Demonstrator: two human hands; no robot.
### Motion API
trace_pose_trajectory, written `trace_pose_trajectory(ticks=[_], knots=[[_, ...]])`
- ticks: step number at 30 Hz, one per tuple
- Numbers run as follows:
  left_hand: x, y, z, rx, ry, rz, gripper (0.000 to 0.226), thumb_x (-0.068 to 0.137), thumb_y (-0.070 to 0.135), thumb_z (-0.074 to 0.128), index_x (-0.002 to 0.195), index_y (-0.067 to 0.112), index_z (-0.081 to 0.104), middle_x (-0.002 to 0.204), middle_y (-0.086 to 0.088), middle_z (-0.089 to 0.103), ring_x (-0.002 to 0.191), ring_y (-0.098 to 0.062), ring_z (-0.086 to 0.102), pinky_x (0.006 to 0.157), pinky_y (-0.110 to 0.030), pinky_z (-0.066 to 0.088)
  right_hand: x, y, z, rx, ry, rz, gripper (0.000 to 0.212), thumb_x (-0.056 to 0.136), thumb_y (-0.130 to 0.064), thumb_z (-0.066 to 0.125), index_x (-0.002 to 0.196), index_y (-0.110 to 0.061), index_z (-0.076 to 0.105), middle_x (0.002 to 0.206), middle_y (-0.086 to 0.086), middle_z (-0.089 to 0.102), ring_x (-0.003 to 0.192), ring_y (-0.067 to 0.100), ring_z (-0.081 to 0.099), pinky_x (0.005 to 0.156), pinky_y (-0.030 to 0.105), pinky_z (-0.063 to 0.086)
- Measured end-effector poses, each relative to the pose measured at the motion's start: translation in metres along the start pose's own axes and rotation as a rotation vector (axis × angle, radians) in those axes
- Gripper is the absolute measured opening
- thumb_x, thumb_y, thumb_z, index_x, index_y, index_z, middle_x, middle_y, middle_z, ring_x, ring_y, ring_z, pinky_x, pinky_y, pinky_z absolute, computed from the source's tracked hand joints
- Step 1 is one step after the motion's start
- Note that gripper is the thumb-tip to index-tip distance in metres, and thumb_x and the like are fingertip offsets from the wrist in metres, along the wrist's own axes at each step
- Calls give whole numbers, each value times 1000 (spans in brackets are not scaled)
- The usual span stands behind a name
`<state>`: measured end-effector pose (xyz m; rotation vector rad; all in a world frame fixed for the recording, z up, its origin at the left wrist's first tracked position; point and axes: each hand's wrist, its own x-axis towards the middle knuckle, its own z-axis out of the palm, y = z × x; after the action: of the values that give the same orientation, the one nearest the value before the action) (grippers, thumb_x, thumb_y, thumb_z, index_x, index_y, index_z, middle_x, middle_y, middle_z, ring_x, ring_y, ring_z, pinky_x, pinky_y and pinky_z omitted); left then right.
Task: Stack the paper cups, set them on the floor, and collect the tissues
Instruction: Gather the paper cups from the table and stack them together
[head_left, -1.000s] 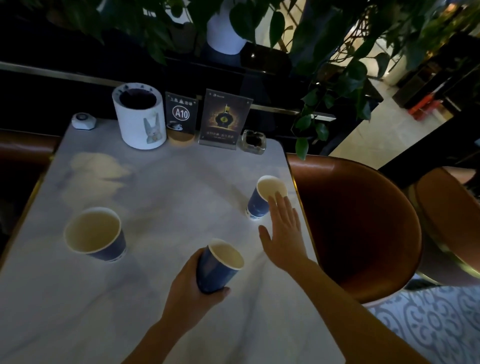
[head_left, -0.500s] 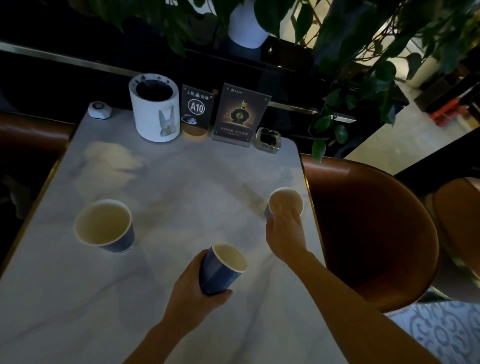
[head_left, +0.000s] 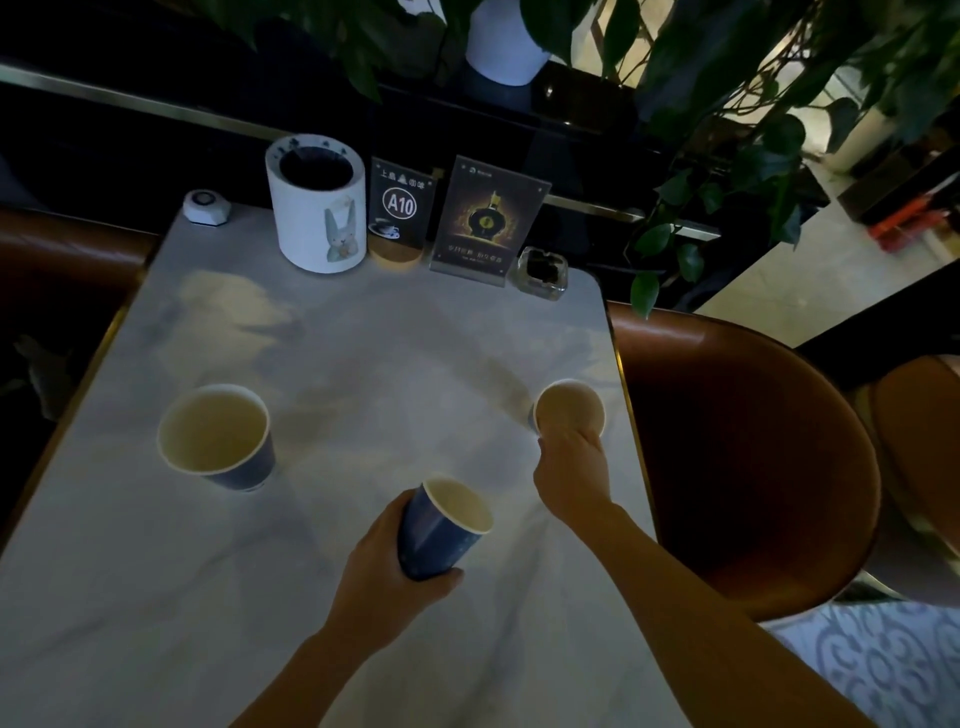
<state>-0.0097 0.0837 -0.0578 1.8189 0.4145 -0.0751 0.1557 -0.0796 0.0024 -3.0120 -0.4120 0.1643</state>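
Observation:
Three blue paper cups with pale insides are on or over the marble table (head_left: 363, 353). My left hand (head_left: 379, 566) grips one cup (head_left: 441, 530), tilted with its mouth up and to the right, near the table's front middle. My right hand (head_left: 571, 473) is closed around a second cup (head_left: 569, 410) near the right edge; its mouth faces me. The third cup (head_left: 215, 436) stands upright alone on the left. No loose tissues show.
Along the far edge stand a white cylinder holder with a rabbit picture (head_left: 314, 210), an A10 sign (head_left: 400, 208), a menu stand (head_left: 485, 221), a glass ashtray (head_left: 540, 273) and a small white button (head_left: 207, 207). A brown chair (head_left: 753, 441) hugs the right edge.
My right hand went from open beside the right cup to closed around it, and the cup now tips toward me. My left hand keeps its cup, barely moved.

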Motion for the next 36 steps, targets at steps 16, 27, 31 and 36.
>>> trace_pose_trajectory(ticks=[16,27,31,36], knots=[[-24,-9,-5,112,-17,69,78,57,44,85,123,45,42,110,27,59,94,2,62,72,-17,52,-64,8,16,486,38,265,11,98,-18,46,95,-11,54,75,-4,54,75,14,55,69,20,51],[-60,-16,-16,186,-1,99,76,57,43,86,113,57,36,102,38,51,87,14,55,69,-7,43,-141,-3,-34,578,275,97,12,95,-19,53,100,-10,59,91,-5,61,79,3,59,63,2,42],[-69,-19,-18,194,-2,105,81,58,45,85,124,46,38,111,27,56,93,2,59,77,-13,46,-163,-12,-47,676,304,18,11,94,-19,54,101,-14,60,93,-7,62,83,-9,59,72,1,45],[-77,-16,-18,226,15,110,86,60,47,83,133,32,42,122,8,63,102,-11,62,86,-30,52,-178,-25,-42,698,236,-58,6,93,-20,53,97,-19,57,86,-10,61,85,-15,59,68,1,45]])
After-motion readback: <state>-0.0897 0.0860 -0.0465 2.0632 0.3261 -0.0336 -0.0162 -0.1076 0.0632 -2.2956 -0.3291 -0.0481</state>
